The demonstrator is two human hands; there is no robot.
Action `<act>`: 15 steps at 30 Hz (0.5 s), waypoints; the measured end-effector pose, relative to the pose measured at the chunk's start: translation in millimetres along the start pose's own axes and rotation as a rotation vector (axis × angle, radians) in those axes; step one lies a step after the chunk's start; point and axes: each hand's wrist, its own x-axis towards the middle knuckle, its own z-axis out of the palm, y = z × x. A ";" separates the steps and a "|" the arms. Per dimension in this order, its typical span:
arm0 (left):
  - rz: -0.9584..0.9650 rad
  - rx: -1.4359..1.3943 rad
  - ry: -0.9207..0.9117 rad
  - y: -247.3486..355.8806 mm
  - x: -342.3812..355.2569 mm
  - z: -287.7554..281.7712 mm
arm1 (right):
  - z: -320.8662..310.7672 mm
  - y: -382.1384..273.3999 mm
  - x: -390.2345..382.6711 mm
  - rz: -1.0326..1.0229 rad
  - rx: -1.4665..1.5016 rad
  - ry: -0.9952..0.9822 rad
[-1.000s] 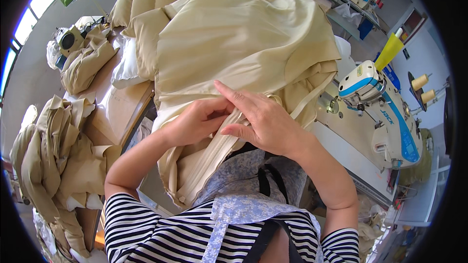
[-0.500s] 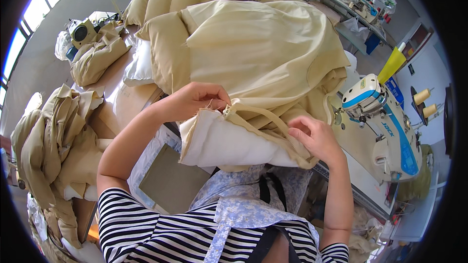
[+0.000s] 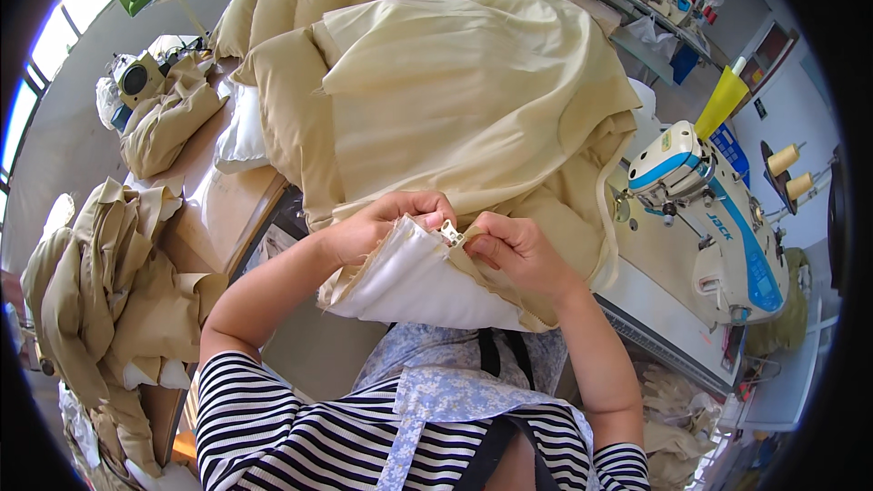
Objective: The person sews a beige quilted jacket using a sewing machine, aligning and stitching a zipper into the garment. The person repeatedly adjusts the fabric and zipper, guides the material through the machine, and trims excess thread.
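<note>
The right hand [image 3: 523, 253] has moved in beside the left hand [image 3: 386, 225]. Both pinch the white-backed garment [image 3: 409, 282] by its edge, the pale zipper slider [image 3: 451, 234] between them.

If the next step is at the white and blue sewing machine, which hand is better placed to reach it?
Probably the right hand: it is nearer the machine, which stands on the person's right. The left hand is farther; both hold the zippered piece.

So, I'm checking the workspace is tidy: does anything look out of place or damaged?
Mainly the beige cloth heap at the left looks untidy, crumpled in loose folds. Nothing appears spilled, and the held cloth shows no clear damage.
</note>
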 end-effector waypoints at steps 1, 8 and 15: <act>0.012 0.037 0.018 -0.6 0.9 2.7 | 1.1 1.0 -0.2 -0.027 -0.031 0.019; 0.290 0.889 0.550 12.0 -23.0 31.5 | 7.0 -3.3 -6.8 -0.396 -0.518 0.138; 0.116 0.807 0.415 -18.2 -36.6 54.8 | 27.5 -1.4 -2.9 -0.564 -0.583 0.249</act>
